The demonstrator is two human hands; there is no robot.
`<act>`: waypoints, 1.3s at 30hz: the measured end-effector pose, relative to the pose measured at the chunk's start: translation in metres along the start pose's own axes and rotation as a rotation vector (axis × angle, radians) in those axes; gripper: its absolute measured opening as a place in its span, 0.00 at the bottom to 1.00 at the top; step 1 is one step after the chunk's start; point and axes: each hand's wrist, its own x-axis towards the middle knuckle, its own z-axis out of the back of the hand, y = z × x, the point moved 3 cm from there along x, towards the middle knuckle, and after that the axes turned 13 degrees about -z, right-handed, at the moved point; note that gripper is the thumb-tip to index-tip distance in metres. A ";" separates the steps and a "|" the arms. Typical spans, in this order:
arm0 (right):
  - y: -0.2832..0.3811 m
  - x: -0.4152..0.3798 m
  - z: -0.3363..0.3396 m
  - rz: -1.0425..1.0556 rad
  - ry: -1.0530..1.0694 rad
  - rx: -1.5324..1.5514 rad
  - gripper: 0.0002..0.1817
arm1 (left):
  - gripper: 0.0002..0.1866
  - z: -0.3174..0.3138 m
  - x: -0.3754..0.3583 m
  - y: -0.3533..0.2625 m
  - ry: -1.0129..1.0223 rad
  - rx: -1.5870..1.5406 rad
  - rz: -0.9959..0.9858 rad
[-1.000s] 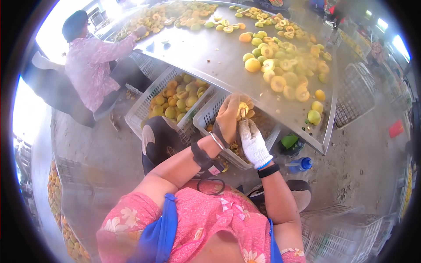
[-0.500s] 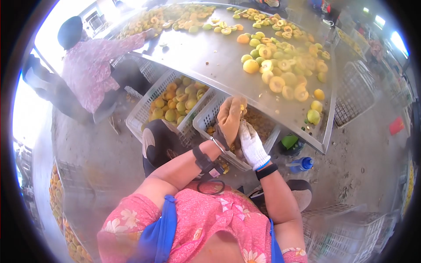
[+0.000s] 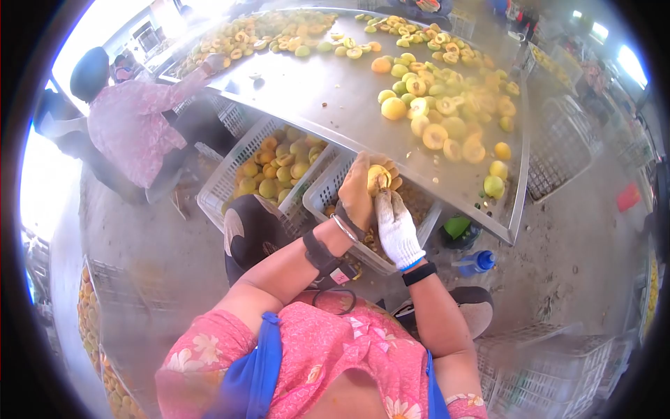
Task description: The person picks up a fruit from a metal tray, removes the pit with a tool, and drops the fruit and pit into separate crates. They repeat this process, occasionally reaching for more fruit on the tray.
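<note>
Item: halved yellow fruit (image 3: 377,177), cut face up, held above the near white crate (image 3: 328,183) at the front edge of the metal table (image 3: 328,91). Left hand (image 3: 357,193): bare, bangle at the wrist, fingers curled around the fruit from the left and beneath, gripping it. Right hand (image 3: 396,225): in a white glove, closed, its fingertips pressed against the lower right of the fruit's cut face; whether it holds a tool cannot be told. The two hands meet at the fruit, the left higher and the right just below and beside it. Near white crate: partly under the table edge, holding small brownish pieces directly beneath the hands. Second crate (image 3: 230,183): just left of the first, touching it, filled with whole yellow-green fruit (image 3: 279,167). Table: a heap of halved and whole fruit (image 3: 447,105) to the right, well beyond the hands; a further spread of fruit (image 3: 265,35) along the far edge. Co-worker (image 3: 129,119): seated at the left end of the table in a patterned pink top and dark head covering, one arm reaching onto the table. Floor: a blue bottle (image 3: 476,262) and a green object (image 3: 458,226) to the right of the wearer's right forearm, beneath the table corner. Empty white crates (image 3: 551,370) stacked at lower right.
</note>
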 end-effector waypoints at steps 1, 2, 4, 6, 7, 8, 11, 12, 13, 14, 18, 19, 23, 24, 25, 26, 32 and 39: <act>-0.002 0.000 -0.001 -0.008 0.009 0.000 0.22 | 0.22 0.000 -0.001 0.000 -0.012 0.037 -0.013; -0.004 0.001 -0.001 -0.014 0.018 -0.001 0.22 | 0.22 0.000 -0.002 0.000 -0.022 0.072 -0.027; -0.003 -0.003 -0.004 -0.095 0.078 0.106 0.22 | 0.22 0.003 -0.002 0.000 0.086 0.188 -0.195; -0.002 -0.005 -0.007 -0.130 0.123 0.170 0.23 | 0.22 0.003 -0.003 -0.001 0.127 0.266 -0.304; -0.001 -0.005 -0.007 -0.126 0.137 0.179 0.23 | 0.22 0.002 -0.004 -0.002 0.113 0.286 -0.328; -0.001 -0.005 -0.007 -0.120 0.151 0.190 0.24 | 0.22 0.001 -0.004 -0.004 0.101 0.306 -0.353; -0.025 0.005 -0.011 0.134 0.183 -0.040 0.20 | 0.27 -0.008 -0.002 -0.026 0.025 0.207 0.067; -0.024 0.001 -0.007 0.175 0.199 -0.106 0.21 | 0.29 -0.011 -0.003 -0.031 0.060 0.211 0.069; -0.032 -0.001 -0.005 0.298 0.186 -0.308 0.23 | 0.29 0.000 0.001 -0.021 0.281 0.214 0.035; -0.039 -0.004 -0.002 0.430 0.154 -0.498 0.26 | 0.28 0.009 0.008 -0.018 0.498 0.242 -0.035; -0.030 -0.004 0.004 -0.051 0.294 -0.035 0.26 | 0.19 0.021 0.021 0.011 0.407 0.099 -0.203; -0.023 -0.010 0.006 -0.255 0.334 0.121 0.27 | 0.25 0.009 0.019 -0.004 0.339 0.303 -0.165; -0.022 -0.009 0.007 -0.421 0.499 0.431 0.26 | 0.32 -0.018 0.002 -0.040 0.317 0.367 0.059; -0.027 -0.008 0.009 -0.471 0.533 0.449 0.26 | 0.32 -0.016 0.004 -0.040 0.352 0.403 -0.002; -0.032 -0.003 0.003 -0.421 0.449 0.396 0.27 | 0.33 -0.014 0.006 -0.039 0.383 0.439 -0.064; -0.031 0.002 -0.004 -0.370 0.362 0.343 0.28 | 0.33 -0.005 0.010 -0.029 0.416 0.544 -0.197; -0.007 -0.001 -0.028 -0.332 0.565 0.474 0.31 | 0.34 -0.009 0.003 -0.048 0.414 0.440 -0.172; -0.007 -0.017 -0.022 -0.201 0.302 0.186 0.25 | 0.33 0.007 0.006 -0.037 0.320 0.442 -0.147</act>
